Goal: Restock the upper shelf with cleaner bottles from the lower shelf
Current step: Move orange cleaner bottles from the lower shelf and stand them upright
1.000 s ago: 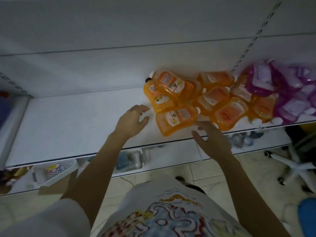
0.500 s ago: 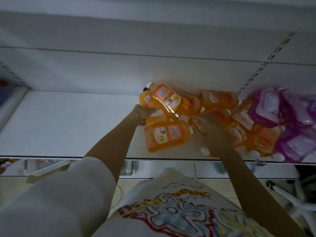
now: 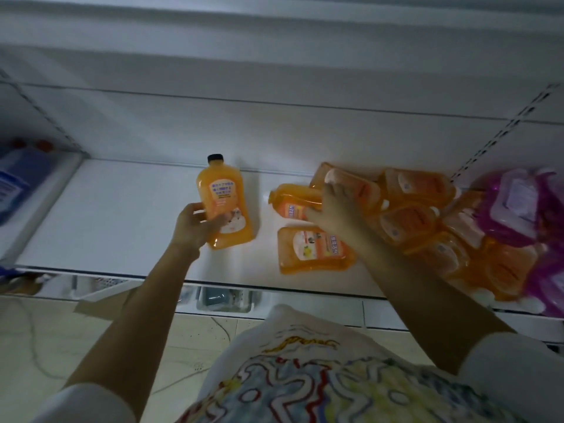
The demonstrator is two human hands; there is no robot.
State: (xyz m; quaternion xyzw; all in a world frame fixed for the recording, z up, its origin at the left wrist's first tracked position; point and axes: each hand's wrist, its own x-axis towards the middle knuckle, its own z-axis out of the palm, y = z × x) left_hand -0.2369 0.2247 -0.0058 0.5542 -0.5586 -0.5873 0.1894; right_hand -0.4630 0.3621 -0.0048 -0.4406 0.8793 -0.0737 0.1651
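Observation:
An orange cleaner bottle with a black cap [image 3: 224, 206] stands upright on the white shelf [image 3: 122, 215], and my left hand [image 3: 195, 227] grips its lower half. My right hand [image 3: 338, 206] rests on a pile of several orange bottles [image 3: 406, 218] lying on their sides to the right, its fingers curled over one of them [image 3: 348, 181]. One orange bottle [image 3: 317, 250] lies flat near the shelf's front edge, just below my right wrist.
Purple refill pouches [image 3: 518, 209] are heaped at the far right of the shelf. A blue bottle [image 3: 18, 181] sits on the neighbouring shelf at left. Below the shelf edge are a white basket [image 3: 225, 299] and tiled floor with a cable.
My left hand has pulled one orange bottle out of the pile, moved it left and stood it upright. My right hand has reached further into the pile.

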